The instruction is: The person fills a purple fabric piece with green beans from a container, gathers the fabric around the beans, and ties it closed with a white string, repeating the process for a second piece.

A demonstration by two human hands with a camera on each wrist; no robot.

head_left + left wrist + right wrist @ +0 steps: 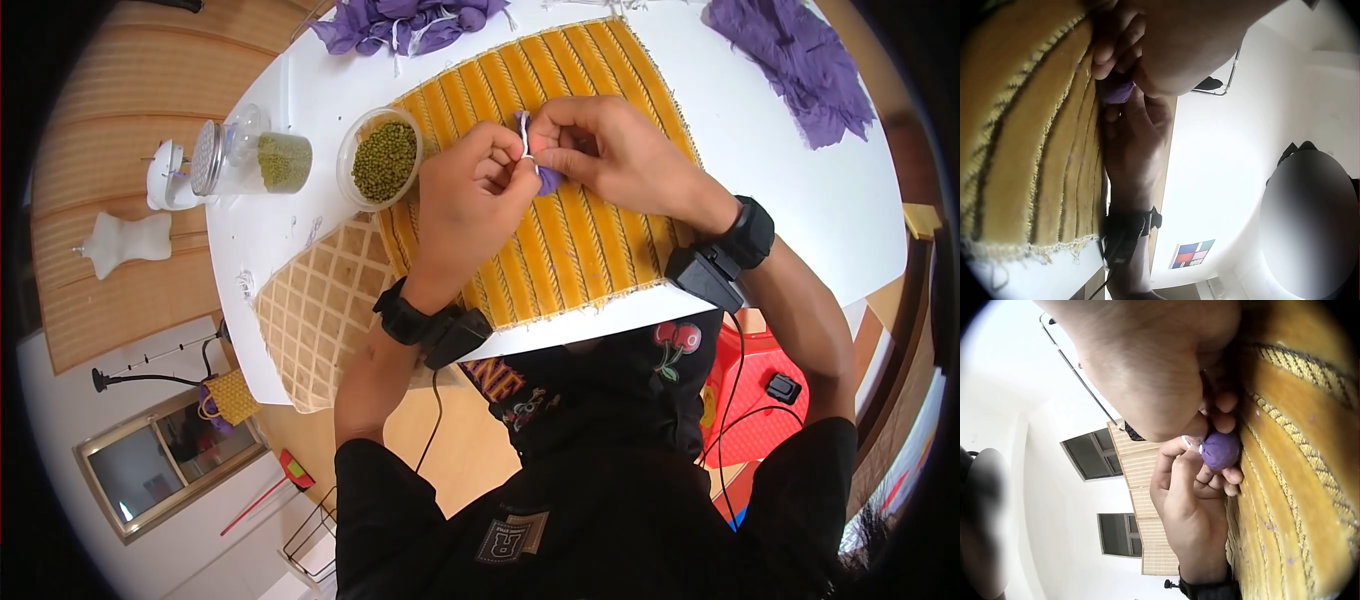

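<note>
A small round purple cloth bundle [1221,450] is over the yellow striped cloth, its neck tied round with white string [1191,445]. My left hand [475,190] pinches the string between thumb and curled forefinger, at the left of the bundle. From the other side, my right hand [620,150] pinches at the same neck, its fingertips close against the left ones. In the head view the fingers partly cover the bundle, and a bit of purple cloth and white string stands up between the hands.
Left of the yellow striped cloth [560,270] stands an open tub of green beans [385,162]. Beyond it a clear jar [285,163] with green beans lies on its side. Purple cloth pieces [795,65] lie at the back right, and more purple bundles [415,25] at the back.
</note>
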